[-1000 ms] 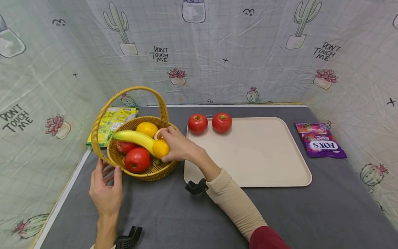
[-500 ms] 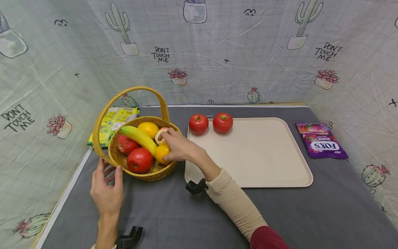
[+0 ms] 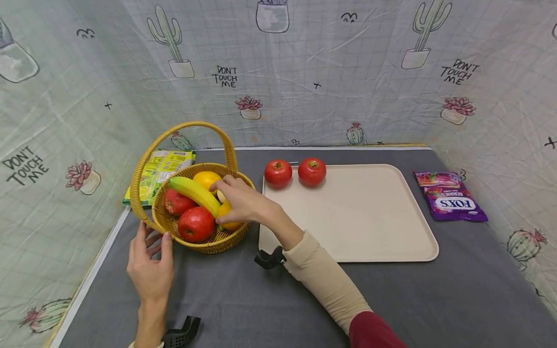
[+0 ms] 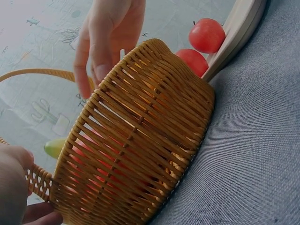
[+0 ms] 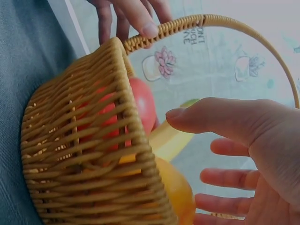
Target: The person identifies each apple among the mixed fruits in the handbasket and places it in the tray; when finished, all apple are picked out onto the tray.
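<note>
The yellow wicker basket [image 3: 213, 248] stands at the left of the table, its handle [image 3: 138, 169] upright. My left hand [image 3: 150, 268] grips the handle's base at the near left rim, thumb and fingers on either side. Over the basket's right side my right hand [image 3: 244, 203] spreads its fingers, thumb apart from them, close over an orange [image 3: 224, 209]. A banana [image 3: 196, 192] lies across the fruit, against that orange. Two red apples [image 3: 196, 224] sit at the left, and another orange [image 3: 206, 179] at the back. A pale fruit [image 3: 221, 196] is mostly hidden under my right fingers.
A beige tray [image 3: 370, 217] lies right of the basket, with two red apples [image 3: 312, 171] at its back left corner. A green-yellow packet [image 3: 167, 162] lies behind the basket. The purple candy bag [image 3: 452, 197] is far right. A printed cloth [image 3: 296, 106] walls the table.
My right hand held the orange a second ago; the orange settled lower in the basket and the fingers came off it. The banana shifted slightly right. My left hand stayed at the handle.
</note>
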Available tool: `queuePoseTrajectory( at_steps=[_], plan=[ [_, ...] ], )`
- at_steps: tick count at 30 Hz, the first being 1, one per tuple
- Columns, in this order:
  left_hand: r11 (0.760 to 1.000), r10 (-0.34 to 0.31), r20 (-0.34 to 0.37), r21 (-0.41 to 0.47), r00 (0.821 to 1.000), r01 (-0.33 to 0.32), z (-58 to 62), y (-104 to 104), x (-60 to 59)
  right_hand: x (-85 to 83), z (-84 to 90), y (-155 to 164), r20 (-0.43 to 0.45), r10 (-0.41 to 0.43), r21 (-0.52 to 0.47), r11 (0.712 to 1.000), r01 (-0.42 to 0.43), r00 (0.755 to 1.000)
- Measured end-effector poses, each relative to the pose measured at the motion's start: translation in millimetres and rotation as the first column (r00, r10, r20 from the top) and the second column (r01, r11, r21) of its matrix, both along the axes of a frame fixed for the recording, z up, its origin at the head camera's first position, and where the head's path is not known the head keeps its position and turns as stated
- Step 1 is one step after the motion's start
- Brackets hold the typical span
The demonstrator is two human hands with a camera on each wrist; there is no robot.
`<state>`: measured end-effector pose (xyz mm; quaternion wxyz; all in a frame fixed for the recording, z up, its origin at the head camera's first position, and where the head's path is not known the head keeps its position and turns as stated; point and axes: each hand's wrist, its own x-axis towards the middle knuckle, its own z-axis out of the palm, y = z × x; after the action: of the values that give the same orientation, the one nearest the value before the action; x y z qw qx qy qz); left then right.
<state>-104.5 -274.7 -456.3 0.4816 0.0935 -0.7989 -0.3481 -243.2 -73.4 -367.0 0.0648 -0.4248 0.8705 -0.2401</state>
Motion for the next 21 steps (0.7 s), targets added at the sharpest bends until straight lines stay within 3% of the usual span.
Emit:
queuePoseTrajectory(
  at_steps=[21],
  plan=[
    [1.0, 0.0, 0.047, -0.022, 0.999, 0.001, -1.7, -2, 0.9, 10.4, -8.7, -41, -0.059, 0.07, 0.178, 0.982, -0.059, 0.996]
  ],
)
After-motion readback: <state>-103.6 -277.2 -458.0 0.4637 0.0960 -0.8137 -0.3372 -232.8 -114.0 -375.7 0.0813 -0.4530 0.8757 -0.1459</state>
